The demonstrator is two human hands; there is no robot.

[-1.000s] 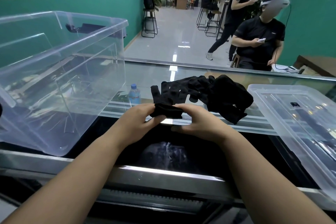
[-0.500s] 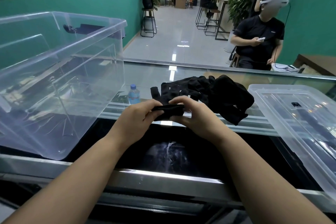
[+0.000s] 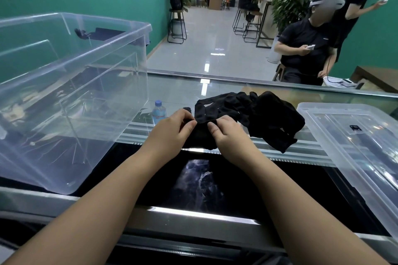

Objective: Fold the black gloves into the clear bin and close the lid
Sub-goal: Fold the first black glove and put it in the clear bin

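A pile of black gloves (image 3: 269,118) lies on the glass counter (image 3: 215,86) in the middle. One black glove (image 3: 199,137) from its near left end is pinched by both hands along its folded top edge. My left hand (image 3: 172,131) grips the left part and my right hand (image 3: 228,135) the right part, thumbs almost touching. The clear bin (image 3: 71,97) stands open on the left, with nothing inside. Its clear lid (image 3: 353,142) lies flat on the right, separate from the bin.
A small water bottle (image 3: 159,112) with a blue cap shows through the glass beside the bin. A seated person (image 3: 305,49) and a standing person are beyond the counter's far edge. Stools and plants stand further back.
Both hands have moved up and further over the glove, folding its near part upward; the fingers now pinch the top of the fold. A person in the background walked to the right.
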